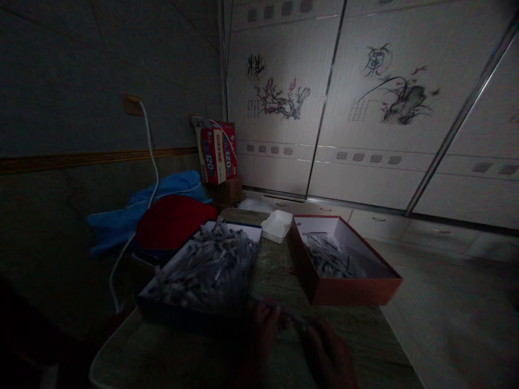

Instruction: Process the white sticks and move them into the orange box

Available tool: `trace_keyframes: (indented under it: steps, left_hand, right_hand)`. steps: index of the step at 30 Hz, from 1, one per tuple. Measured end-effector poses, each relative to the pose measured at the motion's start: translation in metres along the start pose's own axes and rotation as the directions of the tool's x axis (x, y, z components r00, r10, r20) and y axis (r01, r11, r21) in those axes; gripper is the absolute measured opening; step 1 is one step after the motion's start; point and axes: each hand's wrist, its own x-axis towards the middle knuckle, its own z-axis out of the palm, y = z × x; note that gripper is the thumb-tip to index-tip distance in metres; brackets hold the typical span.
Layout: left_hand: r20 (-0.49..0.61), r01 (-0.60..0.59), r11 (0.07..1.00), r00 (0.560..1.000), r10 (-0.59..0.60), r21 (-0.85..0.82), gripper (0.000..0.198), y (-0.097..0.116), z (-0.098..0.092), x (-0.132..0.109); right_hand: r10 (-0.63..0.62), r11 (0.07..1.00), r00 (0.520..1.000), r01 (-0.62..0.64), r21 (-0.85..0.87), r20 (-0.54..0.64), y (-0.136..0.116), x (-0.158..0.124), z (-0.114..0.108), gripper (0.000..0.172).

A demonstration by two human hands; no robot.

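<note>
My left hand (265, 324) is at the table's near side, by the front right corner of a dark blue box (186, 320). Its fingers are closed on one end of a thin pen-like stick (292, 315). To the right, my right hand (329, 350) has its fingers closed at the other end of the same stick. Both hands are dark and blurred, so the stick's details are hidden. A heap of thin, greyish, see-through sticks (211, 265) fills the blue box. Fewer slim sticks (330, 256) lie in a red-brown box (352, 292) on the right.
A white foam container (278, 226) stands open between the boxes on the table (275, 270). Red cloth (174, 220) and blue cloth (170, 188) lie at the left, crossed by a white cable (151, 135). A red carton (219, 154) stands behind, near sliding wardrobe doors (279, 129).
</note>
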Motion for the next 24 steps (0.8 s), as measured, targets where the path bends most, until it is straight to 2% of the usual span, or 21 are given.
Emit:
trace_keyframes:
  steps: [3, 8, 12, 15, 18, 20, 24]
  left_hand:
    - [0.015, -0.008, 1.0, 1.0, 0.008, -0.014, 0.042, 0.003, 0.001, -0.003]
    - [0.018, -0.007, 1.0, 1.0, 0.007, 0.005, 0.045, 0.002, 0.001, 0.0]
    - [0.001, 0.02, 1.0, 1.0, -0.02, 0.013, 0.05, -0.002, 0.0, 0.005]
    - [0.004, 0.008, 1.0, 1.0, -0.008, 0.017, 0.048, -0.002, 0.0, 0.004]
    - [0.034, -0.011, 1.0, 0.999, 0.011, 0.013, 0.043, 0.0, -0.001, 0.001]
    - [0.027, -0.006, 1.0, 1.0, 0.006, -0.005, 0.042, 0.002, 0.0, 0.0]
    - [-0.024, 0.004, 0.998, 1.0, -0.005, -0.06, 0.043, 0.005, 0.001, -0.001]
  right_hand:
    - [-0.024, 1.0, 0.996, 0.023, -0.017, -0.081, 0.003, -0.003, 0.0, 0.045]
    - [-0.012, 0.999, 1.0, 0.012, 0.037, 0.003, 0.002, 0.002, 0.003, 0.039]
    - [0.022, 0.999, 1.0, -0.021, 0.048, -0.018, -0.001, 0.003, 0.004, 0.039]
    - [-0.026, 1.0, 0.998, 0.026, -0.002, -0.057, 0.006, 0.004, 0.003, 0.045]
    - [-0.049, 0.998, 0.998, 0.05, 0.023, -0.025, 0.008, 0.004, 0.003, 0.045]
    - [-0.007, 0.997, 1.0, 0.009, 0.077, -0.022, 0.004, 0.004, 0.003, 0.039]
    - [0.109, 0.989, 0.988, -0.096, 0.116, -0.109, -0.006, 0.002, 0.001, 0.033]
